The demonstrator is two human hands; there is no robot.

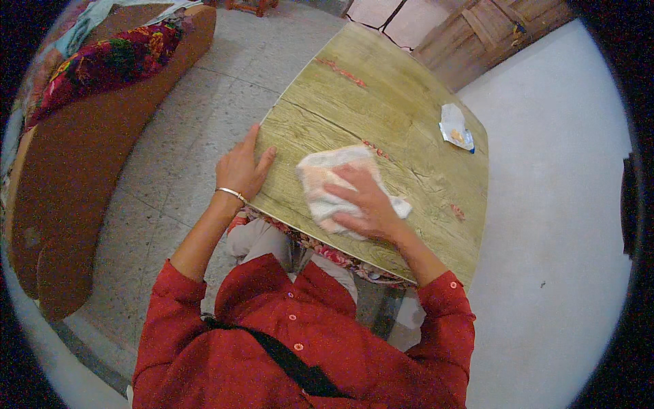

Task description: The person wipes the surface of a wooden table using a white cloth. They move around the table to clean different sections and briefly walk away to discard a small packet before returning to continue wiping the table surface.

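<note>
Below the near edge of the wood-grain tabletop point(422, 177) shows a red-and-pink floral fabric point(334, 253). The left hand point(244, 167) rests at the near-left corner, thumb and forefinger apart; whether its other fingers curl under the edge, I cannot tell. Closer to the near edge than the far one lies a rumpled white cloth point(317, 180) with peach patches. The right hand point(361, 201) lies over it, fingers spread wide. The cloth looks light, soft and limp, with nothing to break; a flat palm should govern it, or a pinch at its bunched right-hand end. Beyond, by the right edge, lies a white packet point(455, 126).
</note>
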